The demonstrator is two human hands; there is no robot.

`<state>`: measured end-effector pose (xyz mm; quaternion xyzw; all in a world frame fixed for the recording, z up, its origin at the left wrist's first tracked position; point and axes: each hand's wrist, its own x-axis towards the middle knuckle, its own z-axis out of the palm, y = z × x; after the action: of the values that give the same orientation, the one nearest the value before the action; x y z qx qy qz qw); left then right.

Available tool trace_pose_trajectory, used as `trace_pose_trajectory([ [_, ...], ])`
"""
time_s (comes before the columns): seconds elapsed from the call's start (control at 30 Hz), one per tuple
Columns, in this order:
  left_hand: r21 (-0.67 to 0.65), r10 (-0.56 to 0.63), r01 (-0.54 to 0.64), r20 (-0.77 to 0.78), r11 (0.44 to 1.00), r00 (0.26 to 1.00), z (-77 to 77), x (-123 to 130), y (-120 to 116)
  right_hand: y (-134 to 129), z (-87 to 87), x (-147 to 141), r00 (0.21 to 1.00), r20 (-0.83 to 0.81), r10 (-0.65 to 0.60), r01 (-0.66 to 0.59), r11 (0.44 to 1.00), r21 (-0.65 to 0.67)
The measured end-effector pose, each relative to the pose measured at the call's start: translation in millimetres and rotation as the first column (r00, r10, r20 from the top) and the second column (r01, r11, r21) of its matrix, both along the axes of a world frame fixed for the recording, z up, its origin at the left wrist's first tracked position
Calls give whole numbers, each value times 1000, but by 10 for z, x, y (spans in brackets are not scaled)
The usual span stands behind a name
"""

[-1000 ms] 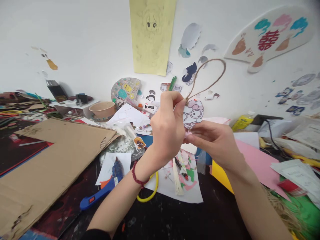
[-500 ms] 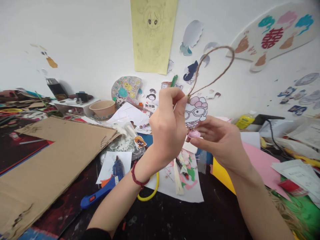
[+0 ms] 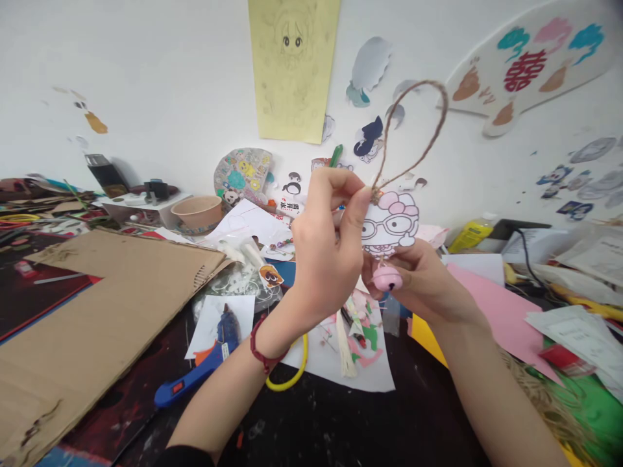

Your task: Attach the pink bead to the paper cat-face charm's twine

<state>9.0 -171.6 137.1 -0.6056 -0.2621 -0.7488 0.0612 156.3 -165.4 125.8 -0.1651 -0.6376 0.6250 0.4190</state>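
My left hand (image 3: 333, 240) pinches the knot at the top of a paper cutout pendant (image 3: 389, 224), a white cartoon cat with glasses and a pink bow. A brown twine loop (image 3: 440, 123) rises from the knot above my fingertips. From the cutout's lower edge hangs a pink bell (image 3: 388, 277). My right hand (image 3: 433, 279) is closed at the pendant's lower part, its curled fingers partly hidden behind the cutout and bell. Below my left forearm lies a blue hot glue gun (image 3: 195, 376), its nozzle over white paper (image 3: 246, 308).
Cardboard (image 3: 102, 311) covers the left of the dark table (image 3: 341, 428). A paper sheet (image 3: 379, 379) with a cream tassel (image 3: 345, 350) and scraps lies beneath my hands. A yellow bottle (image 3: 472, 233) and pink paper (image 3: 491, 318) are at right; a brown bowl (image 3: 197, 211) stands near the wall.
The pendant has turned to face me more fully and shifted slightly right. The pink bell now hangs in front of my right fingers, which have moved down and behind it.
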Motion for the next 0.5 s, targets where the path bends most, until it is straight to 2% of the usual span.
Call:
trace_pose_trajectory([
  [0.27,-24,-32,31,-20,999,999,-4,26,-35,30,-64,-27,999,-14,36,-36,999,9],
  [0.5,49,-8,9,-10,999,1000,-17,50,-18,-3,-49,-17,1000,21,0,0,1000,-1],
])
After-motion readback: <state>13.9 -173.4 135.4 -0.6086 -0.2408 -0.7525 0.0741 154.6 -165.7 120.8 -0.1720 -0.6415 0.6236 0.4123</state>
